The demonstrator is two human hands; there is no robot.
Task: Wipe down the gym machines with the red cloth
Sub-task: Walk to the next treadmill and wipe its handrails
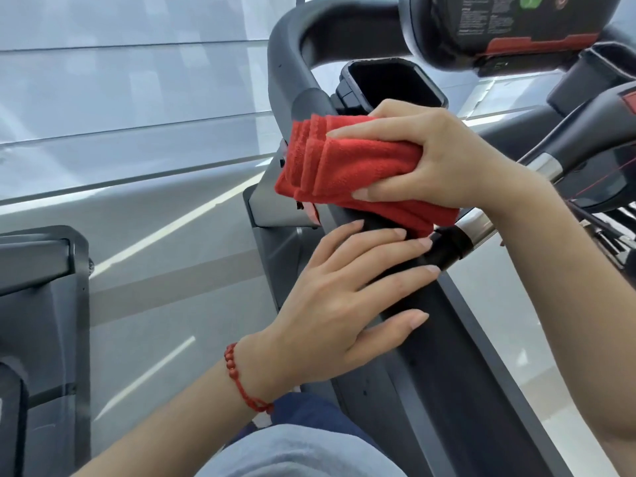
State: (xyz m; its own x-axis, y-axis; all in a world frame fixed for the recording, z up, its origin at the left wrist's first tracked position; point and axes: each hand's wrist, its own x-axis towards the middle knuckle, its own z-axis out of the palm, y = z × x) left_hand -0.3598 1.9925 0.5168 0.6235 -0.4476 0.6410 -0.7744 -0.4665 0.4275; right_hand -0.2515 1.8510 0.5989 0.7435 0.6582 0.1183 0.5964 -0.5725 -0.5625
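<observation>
My right hand (437,156) grips a folded red cloth (344,170) and presses it onto the black side handrail (430,356) of a treadmill, just where a short black grip (447,249) with a silver band branches off. My left hand (344,304), a red bead bracelet at its wrist, lies flat on the rail directly below the cloth, fingers spread and holding nothing. The cloth hides the rail beneath it.
The treadmill console (509,25) hangs at top right with an open black cup holder (392,84) under it. A curved dark grey handlebar (285,63) rises at top centre. Another dark machine (38,304) stands at the left; grey floor lies between.
</observation>
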